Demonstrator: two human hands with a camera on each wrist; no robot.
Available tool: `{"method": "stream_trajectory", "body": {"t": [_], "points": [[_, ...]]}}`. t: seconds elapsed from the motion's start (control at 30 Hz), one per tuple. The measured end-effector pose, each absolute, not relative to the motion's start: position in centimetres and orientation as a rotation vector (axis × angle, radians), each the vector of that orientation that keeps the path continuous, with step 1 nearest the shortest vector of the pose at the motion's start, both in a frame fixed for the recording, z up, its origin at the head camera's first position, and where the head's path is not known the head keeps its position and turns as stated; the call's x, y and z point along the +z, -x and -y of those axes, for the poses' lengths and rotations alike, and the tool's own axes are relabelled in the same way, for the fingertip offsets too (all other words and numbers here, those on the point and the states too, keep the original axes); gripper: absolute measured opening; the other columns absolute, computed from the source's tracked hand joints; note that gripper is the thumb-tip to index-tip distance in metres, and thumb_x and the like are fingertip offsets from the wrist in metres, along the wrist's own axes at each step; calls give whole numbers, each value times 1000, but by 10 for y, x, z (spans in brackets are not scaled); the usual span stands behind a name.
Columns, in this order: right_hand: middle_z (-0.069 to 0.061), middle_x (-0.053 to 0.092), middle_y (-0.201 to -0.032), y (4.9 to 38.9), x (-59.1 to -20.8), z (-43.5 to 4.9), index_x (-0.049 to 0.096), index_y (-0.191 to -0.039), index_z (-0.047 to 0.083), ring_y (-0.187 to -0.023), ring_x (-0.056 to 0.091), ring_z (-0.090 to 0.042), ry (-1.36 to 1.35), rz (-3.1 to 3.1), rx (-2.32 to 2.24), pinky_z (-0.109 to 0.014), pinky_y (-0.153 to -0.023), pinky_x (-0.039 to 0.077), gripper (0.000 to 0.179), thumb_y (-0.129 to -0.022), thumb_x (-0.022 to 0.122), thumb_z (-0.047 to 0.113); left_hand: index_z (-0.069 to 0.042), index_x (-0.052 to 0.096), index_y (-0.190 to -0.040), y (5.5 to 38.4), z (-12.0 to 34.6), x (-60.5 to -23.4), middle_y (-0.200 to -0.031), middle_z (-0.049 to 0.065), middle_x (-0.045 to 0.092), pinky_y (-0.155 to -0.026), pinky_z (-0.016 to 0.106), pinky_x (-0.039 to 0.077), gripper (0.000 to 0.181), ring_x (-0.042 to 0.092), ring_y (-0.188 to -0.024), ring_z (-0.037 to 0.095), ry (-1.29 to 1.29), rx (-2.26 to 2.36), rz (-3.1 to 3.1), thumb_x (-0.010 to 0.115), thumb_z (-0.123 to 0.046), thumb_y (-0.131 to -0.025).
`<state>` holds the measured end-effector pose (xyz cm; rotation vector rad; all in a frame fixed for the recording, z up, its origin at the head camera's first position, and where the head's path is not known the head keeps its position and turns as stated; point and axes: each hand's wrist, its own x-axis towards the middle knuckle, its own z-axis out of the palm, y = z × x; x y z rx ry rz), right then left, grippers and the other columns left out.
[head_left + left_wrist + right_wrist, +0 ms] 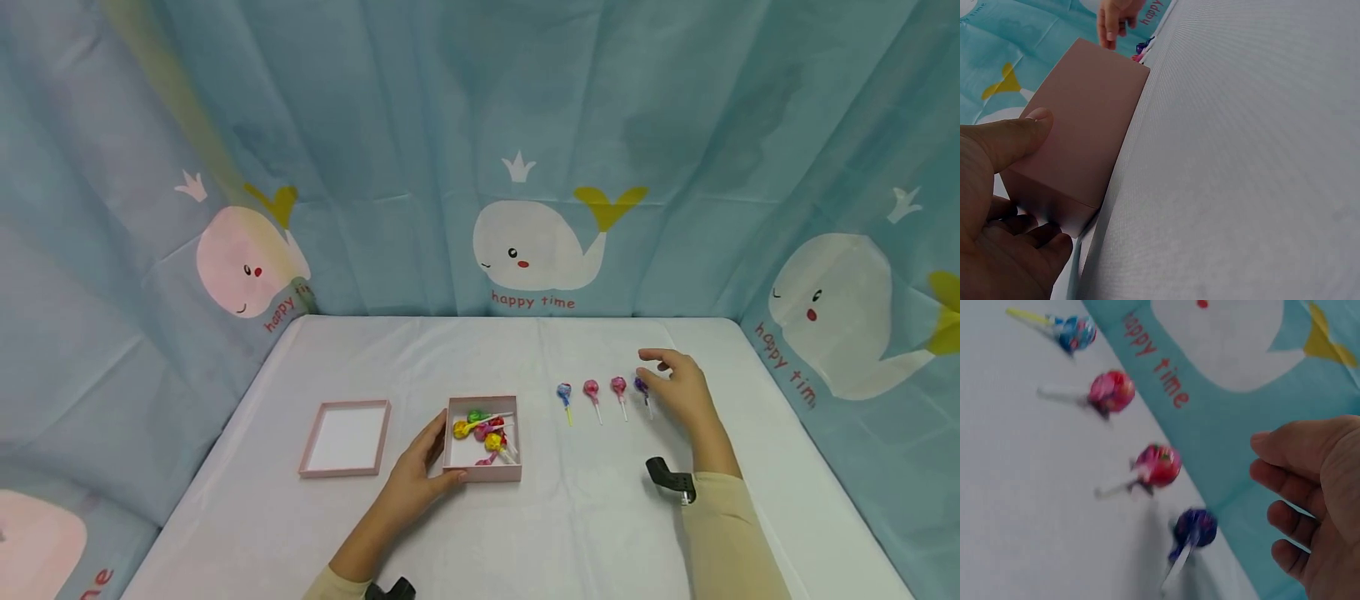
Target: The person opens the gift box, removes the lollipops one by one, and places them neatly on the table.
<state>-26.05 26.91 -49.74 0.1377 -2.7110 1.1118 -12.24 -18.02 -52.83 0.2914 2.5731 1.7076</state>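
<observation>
My left hand [418,467] grips a pink box [482,473] by its near left corner, thumb on the front wall and fingers along the side. Inside the box lie several wrapped lollipops, among them a green one [475,415] and yellow ones. On the table to the right, a row holds a blue lollipop [1077,333], two pinkish-red lollipops [1112,391] and a purple lollipop [1195,527]. Right by the purple one, my right hand [678,389] hovers with thumb and fingers apart and nothing between them. In the right wrist view its fingers are bent slightly.
Left of the box, a shallow pink-rimmed lid [303,450] lies on the white table [247,533] with its inside up. A blue curtain [420,250] printed with whales hangs around the table's back and sides.
</observation>
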Motion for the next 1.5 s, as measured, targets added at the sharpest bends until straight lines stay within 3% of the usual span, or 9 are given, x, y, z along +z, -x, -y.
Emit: {"method": "stream_trajectory", "body": {"t": [0.23,0.47,0.73,1.0,1.5], "points": [[-12,69,-123,257,-477,-237,70,-128,9,-105,54,-26,-348,2638,1138,-43,-88,46,35,-95,75,20,-19,29,-163,122,179,-528,-167,2,31,-121,37,34,104,36,-151,25,-290,1705,-2572,90,-25,-80],[-5,69,-127,254,-458,-201,72,-125,15,-110,55,-25,-543,2653,1206,-53,-93,49,31,-94,76,21,-19,28,-164,121,178,-526,-167,2,30,-121,38,33,105,35,-152,26,-283,1698,-2574,90,-27,-79],[4,68,-124,253,-440,-168,73,-121,25,-110,56,-22,-761,2674,1222,-43,-88,49,29,-93,78,21,-20,28,-164,121,179,-526,-168,3,29,-121,38,32,104,34,-152,26,-279,1703,-2562,89,-28,-80],[10,72,-116,257,-420,-123,76,-115,23,-114,56,-14,-1063,2691,1069,-42,-99,53,25,-91,80,21,-19,28,-164,121,178,-525,-168,2,30,-122,37,33,104,34,-152,24,-278,1698,-2565,89,-27,-80],[15,72,-113,266,-415,-49,78,-113,25,-119,56,-9,-1509,2786,739,-37,-110,46,22,-91,80,22,-21,27,-164,123,182,-529,-167,2,30,-121,37,34,104,35,-151,23,-321,1710,-2550,89,-26,-81]]}}
